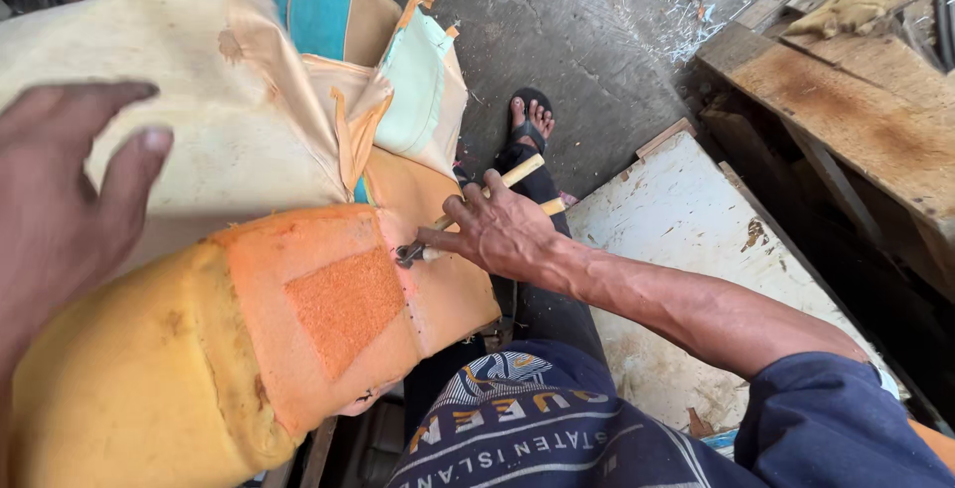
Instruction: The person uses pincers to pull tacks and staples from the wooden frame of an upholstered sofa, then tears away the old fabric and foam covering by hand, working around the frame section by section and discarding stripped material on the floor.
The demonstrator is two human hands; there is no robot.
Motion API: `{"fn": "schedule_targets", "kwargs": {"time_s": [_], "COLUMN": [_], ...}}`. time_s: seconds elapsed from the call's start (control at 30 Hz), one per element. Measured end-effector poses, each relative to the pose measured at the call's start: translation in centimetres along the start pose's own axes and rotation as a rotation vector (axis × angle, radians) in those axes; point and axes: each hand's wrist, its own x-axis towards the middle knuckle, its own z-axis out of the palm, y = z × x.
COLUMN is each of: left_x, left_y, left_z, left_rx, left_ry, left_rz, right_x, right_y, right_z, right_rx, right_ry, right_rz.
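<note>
There are no packages, labels, signs or screens to see here.
</note>
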Motion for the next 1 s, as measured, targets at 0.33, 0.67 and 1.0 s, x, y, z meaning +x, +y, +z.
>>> {"fn": "schedule_targets", "kwargs": {"time_s": [0.33,0.67,1.0], "left_x": [-15.4,-16.0,-14.7], "left_y": [4.7,4.0,3.2], "left_z": [1.9,2.1,1.9], "left_rx": [0.156,0.155,0.108], "left_ry": [0.298,0.378,0.465], "left_rz": [0.043,0.072,0.111], "right_x": [-1.5,-7.5,-0.9], "right_y": [-2.7,-9.0,-3.4], "right_z": [3.5,6.5,-1.5], "right_rx": [0.511,0.531,-0.314], "right_ry": [-0.4,0.006,-0.063], "right_rz": [0.373,0.395,-0.1]}}
